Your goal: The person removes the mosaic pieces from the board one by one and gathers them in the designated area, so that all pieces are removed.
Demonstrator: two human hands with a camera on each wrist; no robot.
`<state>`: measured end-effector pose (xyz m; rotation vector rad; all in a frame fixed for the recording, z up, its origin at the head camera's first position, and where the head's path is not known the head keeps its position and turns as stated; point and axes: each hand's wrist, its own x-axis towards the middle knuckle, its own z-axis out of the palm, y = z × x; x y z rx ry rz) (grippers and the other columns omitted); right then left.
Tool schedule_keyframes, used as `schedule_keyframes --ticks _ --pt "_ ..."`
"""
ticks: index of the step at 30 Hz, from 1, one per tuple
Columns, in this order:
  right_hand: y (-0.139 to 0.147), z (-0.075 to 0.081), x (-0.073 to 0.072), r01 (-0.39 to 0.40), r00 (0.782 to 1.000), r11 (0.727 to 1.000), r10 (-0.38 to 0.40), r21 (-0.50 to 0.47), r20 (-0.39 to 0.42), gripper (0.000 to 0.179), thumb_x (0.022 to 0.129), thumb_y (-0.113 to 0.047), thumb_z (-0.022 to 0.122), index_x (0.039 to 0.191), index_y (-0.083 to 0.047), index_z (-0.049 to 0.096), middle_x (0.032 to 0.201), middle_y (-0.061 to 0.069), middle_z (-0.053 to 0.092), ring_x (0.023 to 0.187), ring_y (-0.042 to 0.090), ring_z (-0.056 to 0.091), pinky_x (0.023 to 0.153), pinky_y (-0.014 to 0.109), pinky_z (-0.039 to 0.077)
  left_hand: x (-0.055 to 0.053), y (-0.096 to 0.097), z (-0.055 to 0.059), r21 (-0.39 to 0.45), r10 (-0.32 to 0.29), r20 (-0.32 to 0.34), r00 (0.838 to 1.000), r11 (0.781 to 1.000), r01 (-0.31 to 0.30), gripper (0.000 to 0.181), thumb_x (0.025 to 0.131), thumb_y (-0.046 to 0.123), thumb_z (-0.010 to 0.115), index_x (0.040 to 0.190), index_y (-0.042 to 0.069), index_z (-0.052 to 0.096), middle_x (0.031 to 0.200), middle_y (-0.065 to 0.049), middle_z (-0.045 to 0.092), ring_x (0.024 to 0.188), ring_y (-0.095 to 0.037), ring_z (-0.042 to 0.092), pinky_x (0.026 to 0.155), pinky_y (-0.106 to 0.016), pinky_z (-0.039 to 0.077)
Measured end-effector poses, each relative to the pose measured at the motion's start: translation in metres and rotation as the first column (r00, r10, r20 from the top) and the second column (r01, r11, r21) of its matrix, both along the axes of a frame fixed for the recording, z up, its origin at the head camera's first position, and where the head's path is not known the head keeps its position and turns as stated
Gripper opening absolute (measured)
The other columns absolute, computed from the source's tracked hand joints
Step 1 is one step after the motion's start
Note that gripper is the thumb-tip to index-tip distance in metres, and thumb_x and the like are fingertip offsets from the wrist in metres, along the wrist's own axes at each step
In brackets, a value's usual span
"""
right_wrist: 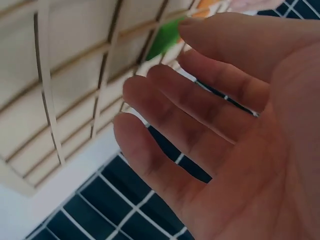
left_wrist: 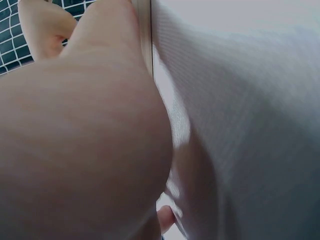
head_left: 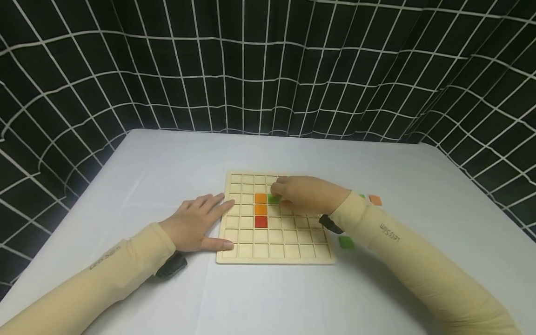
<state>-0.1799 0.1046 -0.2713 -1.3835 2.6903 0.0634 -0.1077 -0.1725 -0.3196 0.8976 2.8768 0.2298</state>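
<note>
A wooden grid board (head_left: 276, 258) lies on the white table. My left hand (head_left: 193, 227) is spread flat at its left side, fingertips over the border and thumb on the lower left edge; the left wrist view shows mostly the back of this hand. My right hand (head_left: 307, 193) reaches over the board and pinches a green square tile (head_left: 273, 199) at its cell, thumb and index finger close to its edges. Left of the green tile stands a column with an orange tile (head_left: 260, 198), another orange tile (head_left: 260, 210) and a red tile (head_left: 261, 222). The right wrist view shows the other fingers loosely bent.
Right of the board lie a loose green tile (head_left: 346, 242) and an orange tile (head_left: 375, 200), with a bit of another green tile (head_left: 362, 196) peeking out behind the right sleeve. A dark cloth with white grid lines (head_left: 268, 70) hangs behind the table.
</note>
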Motion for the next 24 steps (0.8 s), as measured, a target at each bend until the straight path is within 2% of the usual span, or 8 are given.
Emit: schedule_keyframes --ticks 5,14,24 --pt "-0.007 -0.008 0.001 0.028 0.999 0.999 -0.028 0.016 -0.023 0.025 0.092 -0.016 0.063 0.116 -0.013 0.055 0.103 -0.001 0.062 0.088 0.015 0.062 0.083 0.031 0.053 -0.002 0.002 -0.003 0.0 0.0 0.002 1.0 1.0 0.0 0.097 0.082 0.078 0.043 0.151 0.013 0.026 0.153 -0.02 0.028 0.136 -0.044 0.03 0.101 -0.063 0.03" --pt "-0.01 -0.012 0.0 -0.027 0.998 1.0 0.027 0.008 -0.065 0.02 0.094 -0.018 0.062 0.113 -0.012 0.058 0.101 0.0 0.063 0.088 0.016 0.063 0.082 0.031 0.053 -0.004 0.001 -0.008 -0.017 0.03 0.021 0.999 0.999 -0.03 0.098 0.08 0.077 0.047 0.154 0.018 0.021 0.157 -0.016 0.023 0.14 -0.04 0.026 0.105 -0.06 0.027" --pt "-0.007 -0.011 -0.003 -0.055 0.998 0.998 0.054 -0.037 -0.028 0.025 0.092 -0.016 0.065 0.116 -0.013 0.062 0.106 0.0 0.064 0.092 0.016 0.065 0.084 0.029 0.052 0.001 0.003 0.004 -0.027 0.018 0.031 0.999 1.0 -0.017 0.095 0.083 0.074 0.047 0.152 0.012 0.025 0.154 -0.02 0.027 0.137 -0.043 0.029 0.103 -0.062 0.03"
